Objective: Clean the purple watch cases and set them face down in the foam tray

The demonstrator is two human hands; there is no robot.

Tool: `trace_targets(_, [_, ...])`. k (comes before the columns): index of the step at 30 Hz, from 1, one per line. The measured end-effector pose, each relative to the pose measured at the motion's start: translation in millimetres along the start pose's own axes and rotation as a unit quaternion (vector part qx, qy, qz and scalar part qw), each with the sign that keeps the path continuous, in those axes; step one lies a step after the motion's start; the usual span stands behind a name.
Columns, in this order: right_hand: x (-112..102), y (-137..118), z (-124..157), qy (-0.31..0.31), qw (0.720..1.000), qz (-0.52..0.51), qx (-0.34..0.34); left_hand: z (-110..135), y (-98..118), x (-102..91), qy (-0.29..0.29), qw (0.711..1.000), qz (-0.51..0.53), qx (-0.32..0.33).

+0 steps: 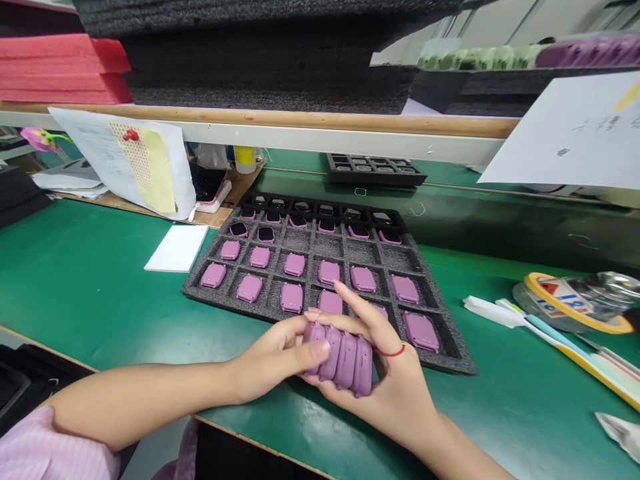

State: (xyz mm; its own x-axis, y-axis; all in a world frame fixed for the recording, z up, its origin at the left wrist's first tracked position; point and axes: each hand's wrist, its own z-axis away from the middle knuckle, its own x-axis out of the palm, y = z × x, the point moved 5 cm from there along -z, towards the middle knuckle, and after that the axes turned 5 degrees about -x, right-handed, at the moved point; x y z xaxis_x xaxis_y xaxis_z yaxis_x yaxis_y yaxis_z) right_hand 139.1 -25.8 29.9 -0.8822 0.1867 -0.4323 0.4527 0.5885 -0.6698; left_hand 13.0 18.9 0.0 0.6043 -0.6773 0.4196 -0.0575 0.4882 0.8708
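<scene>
Mauve plastic casings, four or so pressed side by side, are held between the person's hands above the near edge of a grey foam tray. The left hand clasps one end, fingers curled over it, while the right hand cradles them from below, its forefinger raised clear. More casings sit in the tray's compartments; those in the far rows are too dim to make out, and the hands hide a few.
</scene>
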Motion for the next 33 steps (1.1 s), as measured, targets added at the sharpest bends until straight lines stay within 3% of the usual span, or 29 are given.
trace_targets(11, [12.5, -3.7, 3.3, -0.059, 0.995, 0.039, -0.066, -4.4, 11.0, 5.8, -0.038, 0.993, -0.107, 0.029])
trace_targets(16, [12.5, -7.1, 5.2, -0.074, 0.993, 0.047, -0.082, 0.3, 12.7, 6.3, -0.008, 0.991, -0.127, 0.03])
trace_targets(19, [9.2, -10.3, 1.3, -0.07, 0.997, -0.003, -0.042, 2.8, 12.3, 5.1, 0.015, 0.99, -0.138, 0.031])
trace_targets(24, [11.8, -6.3, -5.6, -0.041, 0.995, -0.074, 0.05, 3.1, 15.1, 7.3, 0.022, 0.982, -0.162, 0.09])
trace_targets(31, [14.5, -2.6, -2.5, 0.011, 0.982, -0.145, 0.122, 0.3, 12.0, 8.0, 0.027, 0.982, -0.174, 0.074])
trace_targets(33, [13.4, -0.7, 0.7, 0.015, 0.974, -0.168, 0.154, 0.8, 12.4, 5.9, 0.035, 0.975, -0.195, 0.097])
